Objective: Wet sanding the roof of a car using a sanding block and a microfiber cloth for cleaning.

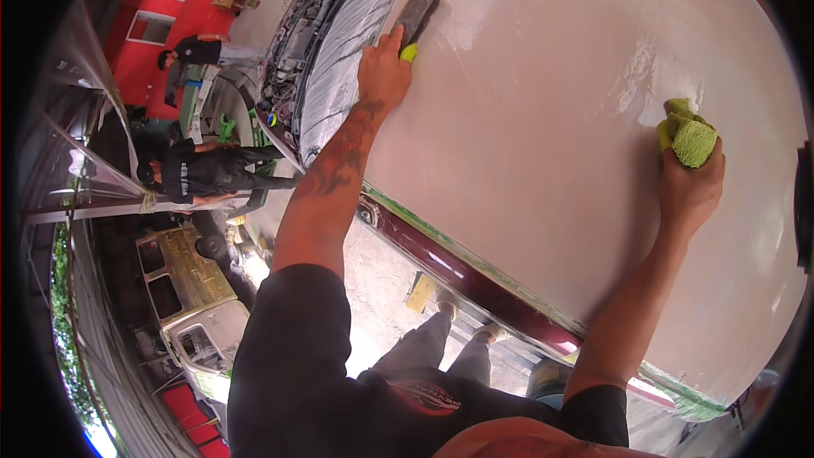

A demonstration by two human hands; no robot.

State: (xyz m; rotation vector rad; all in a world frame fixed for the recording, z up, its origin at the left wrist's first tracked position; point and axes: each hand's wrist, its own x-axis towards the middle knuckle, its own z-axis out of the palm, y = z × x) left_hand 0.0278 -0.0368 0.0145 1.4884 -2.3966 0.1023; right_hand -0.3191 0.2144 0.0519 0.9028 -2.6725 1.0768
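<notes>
My left hand (384, 72) is closed on a dark, flat sanding block (417, 19) with a yellow-green part by the fingers. It presses the block on the far left of a wide, pinkish-beige car roof panel (517, 144). Over at the right, my right hand (691, 187) grips a bunched yellow-green cloth (695, 143) with a fuzzy texture, at the panel's surface. Wet, shiny streaks lie on the panel just beyond the cloth. Whether the cloth touches the panel is hard to make out.
A maroon side rail (449, 265) edged with green tape borders the panel nearest me. Silvery sheeting (343, 59) and an exposed engine bay (297, 51) lie left. Two people (203, 49) (212, 172) stand beyond. A partly stripped vehicle (191, 288) and a bucket (549, 380) are lower down.
</notes>
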